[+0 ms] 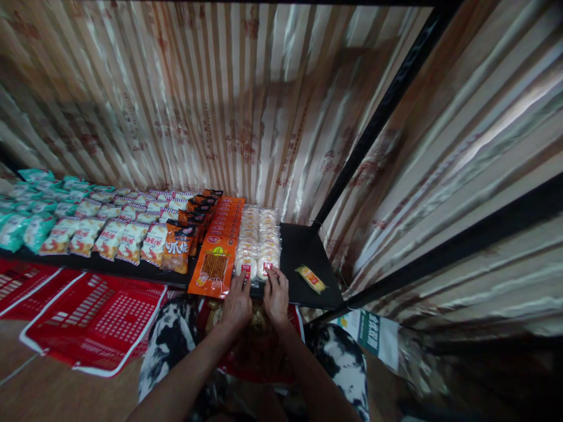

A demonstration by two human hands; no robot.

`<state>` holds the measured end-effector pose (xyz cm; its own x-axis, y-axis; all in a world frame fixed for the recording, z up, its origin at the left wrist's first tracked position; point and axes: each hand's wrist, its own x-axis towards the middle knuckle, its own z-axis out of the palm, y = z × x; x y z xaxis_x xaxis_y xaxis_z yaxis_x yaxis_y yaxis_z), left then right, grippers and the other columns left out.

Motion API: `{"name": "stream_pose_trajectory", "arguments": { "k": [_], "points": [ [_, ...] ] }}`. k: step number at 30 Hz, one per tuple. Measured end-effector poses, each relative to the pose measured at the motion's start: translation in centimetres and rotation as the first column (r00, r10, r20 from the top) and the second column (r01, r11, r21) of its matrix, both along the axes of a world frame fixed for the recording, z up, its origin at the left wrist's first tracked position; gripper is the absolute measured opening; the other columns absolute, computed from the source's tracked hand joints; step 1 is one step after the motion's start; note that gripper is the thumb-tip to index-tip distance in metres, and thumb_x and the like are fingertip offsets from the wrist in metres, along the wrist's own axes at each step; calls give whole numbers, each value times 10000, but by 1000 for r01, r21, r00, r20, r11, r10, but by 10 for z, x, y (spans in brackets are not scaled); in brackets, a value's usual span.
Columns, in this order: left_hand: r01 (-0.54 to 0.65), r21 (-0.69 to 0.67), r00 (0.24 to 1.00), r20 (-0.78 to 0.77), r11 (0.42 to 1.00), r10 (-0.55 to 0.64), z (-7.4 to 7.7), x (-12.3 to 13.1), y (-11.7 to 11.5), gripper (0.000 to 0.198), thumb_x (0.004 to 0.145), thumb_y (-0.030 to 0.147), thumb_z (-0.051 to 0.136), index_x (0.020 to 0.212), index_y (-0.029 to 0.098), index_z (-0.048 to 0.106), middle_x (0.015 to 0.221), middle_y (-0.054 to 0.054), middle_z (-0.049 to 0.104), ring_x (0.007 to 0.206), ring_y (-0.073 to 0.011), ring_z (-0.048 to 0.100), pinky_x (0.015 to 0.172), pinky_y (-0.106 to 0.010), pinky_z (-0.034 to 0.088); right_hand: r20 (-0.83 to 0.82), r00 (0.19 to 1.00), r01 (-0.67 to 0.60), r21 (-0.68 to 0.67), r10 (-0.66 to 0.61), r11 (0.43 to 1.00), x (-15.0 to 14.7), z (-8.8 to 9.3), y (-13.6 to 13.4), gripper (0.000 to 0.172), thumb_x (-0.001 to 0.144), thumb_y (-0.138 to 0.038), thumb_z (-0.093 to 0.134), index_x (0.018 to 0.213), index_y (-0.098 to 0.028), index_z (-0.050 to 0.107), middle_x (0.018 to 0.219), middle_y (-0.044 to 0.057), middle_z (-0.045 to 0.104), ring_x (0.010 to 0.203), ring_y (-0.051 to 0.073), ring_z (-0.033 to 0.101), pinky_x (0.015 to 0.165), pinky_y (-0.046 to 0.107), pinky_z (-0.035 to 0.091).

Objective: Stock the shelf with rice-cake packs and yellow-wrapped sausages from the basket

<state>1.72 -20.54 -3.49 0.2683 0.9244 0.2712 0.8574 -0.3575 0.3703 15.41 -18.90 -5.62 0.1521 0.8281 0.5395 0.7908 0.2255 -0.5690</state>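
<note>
Hands first, since we have only the head view to go on: our left hand [237, 302] and right hand [277, 298] rest side by side at the front edge of a low black shelf [303, 252], backs up, fingers pointing away from us. Both sets of fingertips lie on the near end of a clear pack of pale round buns [257, 261], which sits in the front of a double row of such packs running back toward the striped curtain [246, 105]. The fingers of each hand lie loosely together and stretched flat on the wrapper; we cannot tell whether the thumbs pinch its edge or merely press down. Just left of the buns, touching their row, lies an orange snack packet [214, 266] at the head of its own orange stack, and further left come darker orange bags [178, 249], then red-and-white bags [109, 237], then teal ones [26, 225] at the far left. On the bare right part of the shelf, apart from the buns, a small yellow packet [311, 279] lies at a slant. Below the shelf, to our left, red plastic baskets [101, 310] lie on the floor, and our knees in black-and-white patterned trousers [169, 340] show under the forearms.
</note>
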Motion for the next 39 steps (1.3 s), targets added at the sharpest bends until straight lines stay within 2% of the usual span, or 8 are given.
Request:
{"name": "stream_pose_trajectory", "arguments": {
  "k": [12, 15, 18, 20, 25, 32, 35, 39],
  "points": [
    [-30, 32, 999, -23, 999, 30, 4, 3, -4, 443, 757, 82, 405, 1170, 99, 565, 1322, -160, 475, 1262, -270, 399, 1049, -451, 367, 13, 1000, 17, -53, -16, 998, 5, 5, -8, 408, 863, -167, 335, 1188, -201, 580, 1188, 106, 534, 1085, 208, 462, 933, 398, 416],
    [-75, 118, 997, 6, 990, 75, 4, 5, -1, 472, 795, 108, 399, 1257, 91, 491, 1405, -165, 391, 1348, -284, 273, 1073, -477, 317, 32, 997, 72, -53, -70, 996, 6, 10, -4, 409, 900, -230, 305, 1230, -189, 543, 1260, 114, 500, 1155, 215, 421, 965, 412, 387],
    [-168, 184, 986, 32, 968, 165, 7, 9, 9, 527, 835, 174, 406, 1349, 65, 370, 1477, -193, 256, 1396, -313, 109, 1086, -525, 250, 106, 988, 124, -94, -114, 988, 8, 16, 5, 450, 916, -294, 286, 1311, -167, 461, 1411, 131, 374, 1279, 246, 308, 995, 447, 346],
    [-226, 199, 974, 34, 954, 223, 9, 13, 20, 534, 863, 216, 392, 1365, 43, 335, 1481, -214, 229, 1400, -317, 69, 1089, -529, 232, 162, 978, 151, -139, -128, 979, 8, 19, 12, 479, 922, -315, 266, 1359, -170, 397, 1473, 124, 287, 1340, 257, 223, 1005, 461, 326],
    [-223, 226, 970, -42, 948, 238, 2, 19, 45, 517, 889, 238, 344, 1366, 36, 340, 1454, -217, 290, 1388, -293, 167, 1099, -519, 215, 265, 960, 147, -202, -90, 968, 10, 20, 27, 489, 931, -333, 251, 1391, -200, 349, 1510, 91, 226, 1390, 245, 129, 1025, 446, 301],
    [-151, 279, 975, -114, 948, 189, -16, 16, 52, 525, 889, 256, 343, 1380, 72, 331, 1447, -183, 322, 1374, -265, 232, 1094, -517, 231, 302, 953, 119, -263, -36, 958, 12, 9, 33, 502, 930, -323, 258, 1409, -185, 315, 1497, 82, 268, 1385, 242, 184, 1029, 427, 315],
    [-163, 293, 974, -107, 942, 202, -13, 15, 55, 533, 880, 264, 366, 1384, 95, 333, 1450, -176, 321, 1378, -270, 221, 1089, -518, 237, 280, 958, 132, -230, -64, 964, 17, 9, 36, 520, 932, -354, 253, 1414, -165, 302, 1496, 98, 263, 1387, 248, 180, 1036, 433, 315],
    [-153, 296, 979, -86, 943, 185, -1, 16, 69, 533, 870, 275, 396, 1390, 169, 340, 1471, -145, 297, 1387, -281, 189, 1085, -538, 222, 288, 957, 100, -183, -43, 978, 28, 21, 53, 514, 930, -340, 263, 1418, -182, 289, 1504, 98, 242, 1397, 242, 147, 1054, 442, 299]
  ]
}}
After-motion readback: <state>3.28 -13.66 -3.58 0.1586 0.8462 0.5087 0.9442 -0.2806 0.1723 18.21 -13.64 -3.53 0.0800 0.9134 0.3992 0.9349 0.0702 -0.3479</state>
